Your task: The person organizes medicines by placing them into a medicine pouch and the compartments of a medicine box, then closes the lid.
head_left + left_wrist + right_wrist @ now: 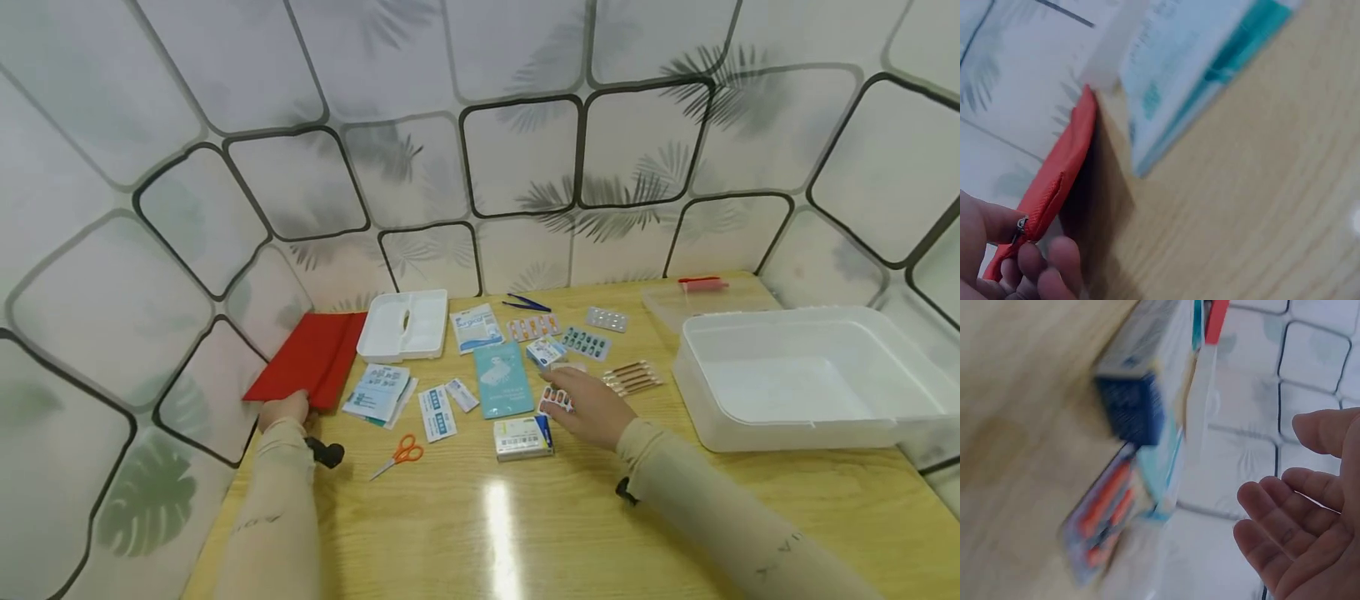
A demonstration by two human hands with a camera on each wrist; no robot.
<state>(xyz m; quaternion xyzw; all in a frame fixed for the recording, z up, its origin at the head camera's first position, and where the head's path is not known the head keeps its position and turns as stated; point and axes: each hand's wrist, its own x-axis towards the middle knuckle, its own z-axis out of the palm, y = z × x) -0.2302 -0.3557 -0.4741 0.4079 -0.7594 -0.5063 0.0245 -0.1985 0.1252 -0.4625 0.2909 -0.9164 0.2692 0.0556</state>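
Note:
At the table's left, my left hand [283, 408] pinches the near edge of a flat red zippered pouch [309, 358]. In the left wrist view the thumb and fingers [1030, 261] grip the pouch [1063, 169] by its zipper end. My right hand [591, 408] hovers with loose, spread fingers, holding nothing, over a red-and-black capsule blister pack [553, 400]. The right wrist view has that hand [1304, 531] beside the blurred blister pack [1107, 512] and a white-and-blue medicine box [1129, 394]. That box [522, 439] lies nearer the table's front.
Orange-handled scissors [407, 450], packets [378, 392], a teal sachet [501, 380], green capsules [587, 342] and a bundle of brown-tipped sticks [632, 377] lie midtable. A white divided tray [425, 323] stands behind; a large white bin [795, 429] stands right, near a clear lid [663, 304].

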